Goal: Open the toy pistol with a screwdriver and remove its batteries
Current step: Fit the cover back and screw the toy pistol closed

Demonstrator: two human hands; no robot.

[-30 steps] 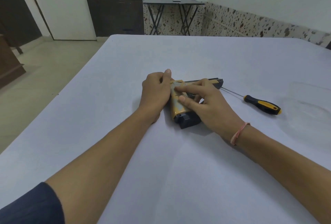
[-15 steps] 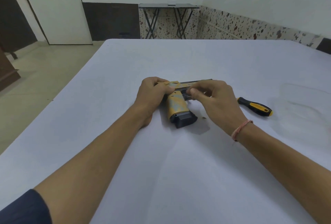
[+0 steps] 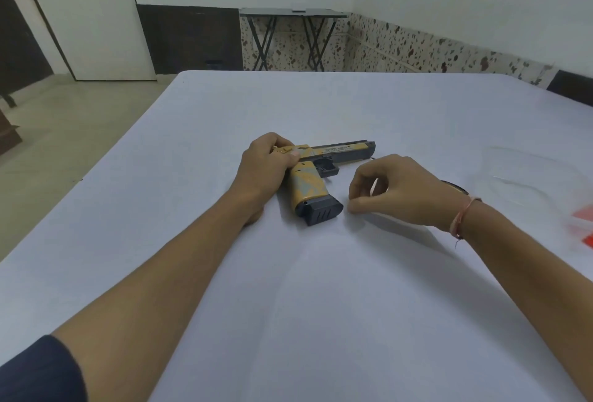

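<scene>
Left hand (image 3: 268, 165): fingers were curled round the rear end of the toy pistol (image 3: 333, 152), and the thumb lay along the yellow top of the slide. The grip was closed. The heel of the hand rested on the table (image 3: 192, 151). The left forearm ran in from the near left, with a dark sleeve (image 3: 38, 369) at the near-left corner.

Right hand (image 3: 401, 189): fingers were curled inward, with thumb and forefinger tips drawn together low over the cloth. It sat just right of the pistol's butt and clear of the pistol. Whether anything small was pinched between those tips could not be told. The palm faced left and the back of the hand faced right. A pink thread bracelet (image 3: 462, 218) was on the wrist, and the forearm came in from the near right.

Pistol: it lay flat on its side near the middle of the table. The barrel's long axis ran left to right, with the dark muzzle end pointing right. The yellow grip ran toward the near side, slanted a little right, and ended in a dark ribbed base (image 3: 324, 213).

Screwdriver (image 3: 455, 188): only a dark sliver of the handle showed behind the right wrist, and the rest was hidden.

Also noted: a blurred red object (image 3: 584, 225) at the right edge of the table, a folding table (image 3: 292, 13) against the far wall, and a white door (image 3: 90, 16) at far left.
</scene>
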